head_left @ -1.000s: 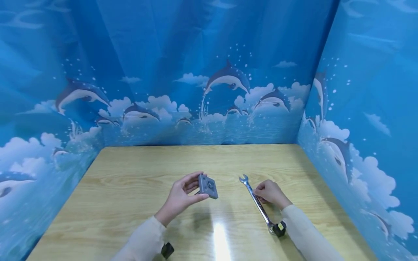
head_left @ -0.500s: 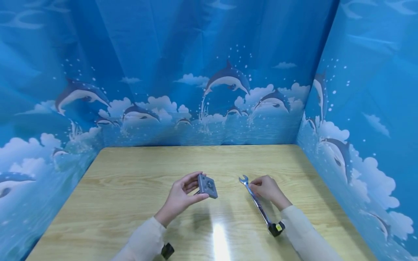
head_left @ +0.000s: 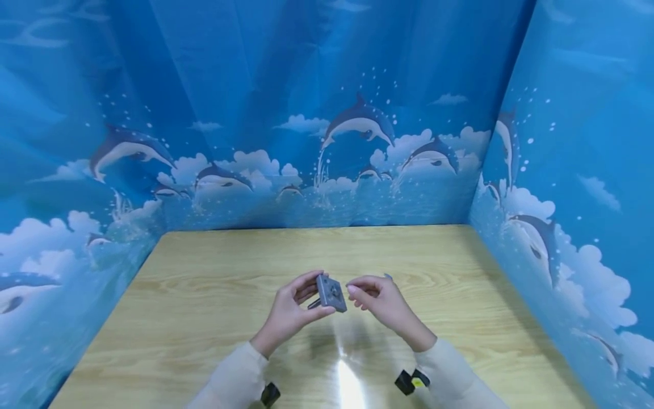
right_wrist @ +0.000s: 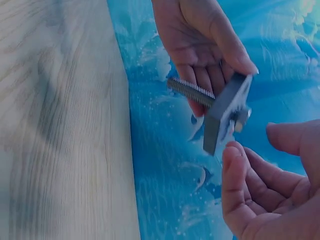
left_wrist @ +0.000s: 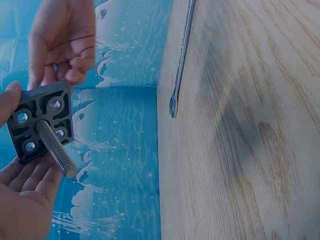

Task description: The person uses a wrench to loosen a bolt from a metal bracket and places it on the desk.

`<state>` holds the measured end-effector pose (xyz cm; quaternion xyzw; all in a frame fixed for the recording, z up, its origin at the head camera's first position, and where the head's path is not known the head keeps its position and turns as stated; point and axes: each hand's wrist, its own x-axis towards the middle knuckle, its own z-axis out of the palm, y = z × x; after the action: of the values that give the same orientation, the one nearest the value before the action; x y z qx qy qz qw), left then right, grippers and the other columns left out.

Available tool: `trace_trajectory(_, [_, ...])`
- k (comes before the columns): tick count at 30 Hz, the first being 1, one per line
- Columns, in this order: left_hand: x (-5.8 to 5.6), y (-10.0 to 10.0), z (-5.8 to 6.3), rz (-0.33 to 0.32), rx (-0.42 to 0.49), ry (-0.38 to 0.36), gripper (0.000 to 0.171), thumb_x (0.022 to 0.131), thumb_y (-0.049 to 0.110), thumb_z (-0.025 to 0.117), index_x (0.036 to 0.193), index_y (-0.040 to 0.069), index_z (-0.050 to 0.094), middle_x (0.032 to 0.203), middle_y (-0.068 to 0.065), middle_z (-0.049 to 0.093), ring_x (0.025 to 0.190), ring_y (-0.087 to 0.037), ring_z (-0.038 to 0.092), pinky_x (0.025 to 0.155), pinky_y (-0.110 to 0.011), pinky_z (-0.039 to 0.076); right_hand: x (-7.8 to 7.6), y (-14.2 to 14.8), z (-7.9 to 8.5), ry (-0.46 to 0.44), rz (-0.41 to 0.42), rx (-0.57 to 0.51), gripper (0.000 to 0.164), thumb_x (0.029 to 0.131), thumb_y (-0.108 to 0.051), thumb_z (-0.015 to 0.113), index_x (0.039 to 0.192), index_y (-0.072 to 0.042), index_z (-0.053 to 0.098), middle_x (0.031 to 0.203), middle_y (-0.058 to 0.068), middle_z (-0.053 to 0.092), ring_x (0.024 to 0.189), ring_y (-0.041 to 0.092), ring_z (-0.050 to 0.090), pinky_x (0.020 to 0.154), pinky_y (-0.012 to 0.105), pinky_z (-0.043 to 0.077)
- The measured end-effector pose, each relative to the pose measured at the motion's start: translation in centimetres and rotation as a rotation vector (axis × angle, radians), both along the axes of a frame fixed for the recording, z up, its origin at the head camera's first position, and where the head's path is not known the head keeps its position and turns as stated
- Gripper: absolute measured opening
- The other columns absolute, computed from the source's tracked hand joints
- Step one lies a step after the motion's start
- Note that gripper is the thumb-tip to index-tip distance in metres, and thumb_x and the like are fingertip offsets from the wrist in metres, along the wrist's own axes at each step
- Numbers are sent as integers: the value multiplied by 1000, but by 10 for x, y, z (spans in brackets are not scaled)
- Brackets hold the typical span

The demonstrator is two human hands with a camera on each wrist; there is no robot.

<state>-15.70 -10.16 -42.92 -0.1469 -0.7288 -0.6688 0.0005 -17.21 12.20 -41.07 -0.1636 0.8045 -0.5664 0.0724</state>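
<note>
My left hand grips a square grey metal plate by its edges, thumb on one side and fingers on the other, above the table. A threaded bolt passes through the plate's middle, its shank pointing back toward the left palm; the head or nut stands out on the other face. Small holes show near the plate's corners. My right hand is close to that face, thumb and fingers apart, holding nothing. A combination wrench lies on the table, mostly hidden behind the right hand in the head view.
The wood-grain table meets a blue dolphin-print curtain at the back and both sides. A small black device sits at the right wrist, another at the left.
My right hand has come away from the wrench and moved left to beside the plate. The left hand with the plate has shifted only slightly right.
</note>
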Motion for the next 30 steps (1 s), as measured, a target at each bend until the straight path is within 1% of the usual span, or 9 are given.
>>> trace_trajectory(4, [-1,2,0,-4,2,24,73,67,12,86,133,9,54,130,-9,60,118,-25,59,101,-37,48,1,-11,3,51,4,23,32,92,-31,65,109,-4,69,93,9,70,76,18,64,63,27,58])
trace_trajectory(6, [-1,2,0,-10,-4,30,72,68,13,86,133,8,54,130,-10,60,117,-25,59,102,-36,48,0,-15,2,57,-11,43,31,90,-32,67,106,-5,70,89,7,70,73,17,63,61,26,57])
trace_trajectory(10, [0,4,-3,-23,-22,28,70,69,16,86,132,10,55,129,-10,60,117,-24,60,101,-34,48,1,-21,0,65,-55,78,28,87,-33,71,99,-8,71,81,2,68,70,14,61,58,24,55])
trace_trajectory(14, [0,6,-5,-35,-21,26,67,71,18,85,131,12,56,128,-9,61,117,-23,60,103,-36,47,1,-24,-1,84,-79,94,24,86,-32,72,94,-9,71,78,1,67,68,13,61,59,24,56])
trace_trajectory(17, [0,7,-6,-36,-24,27,68,70,17,86,131,12,56,129,-8,61,117,-22,60,103,-36,47,1,-23,-1,94,-76,105,24,86,-32,72,92,-9,70,78,1,67,68,13,62,59,24,56])
trace_trajectory(21, [0,7,-6,-31,-11,26,70,69,13,86,131,11,55,129,-9,60,116,-23,60,102,-32,48,0,-20,0,132,-26,112,24,87,-29,71,97,-8,71,82,1,69,70,12,62,60,24,57])
trace_trajectory(25, [-1,7,-7,-37,4,16,71,69,9,85,132,9,54,130,-11,60,117,-25,60,101,-30,48,0,-14,2,210,54,129,18,86,-18,72,104,-12,71,92,-3,69,77,10,63,69,26,59])
trace_trajectory(28, [-1,8,-7,-41,-9,8,70,69,11,85,132,10,55,130,-10,60,117,-24,59,101,-28,48,0,-10,4,280,99,154,23,83,-8,73,104,-18,72,97,-7,66,84,9,62,76,32,59])
trace_trajectory(30, [-1,8,-6,-43,-17,5,69,68,13,86,131,11,55,129,-10,60,117,-24,60,101,-28,48,-1,-9,5,324,118,169,27,81,-4,74,102,-20,72,100,-9,65,88,9,61,78,34,59])
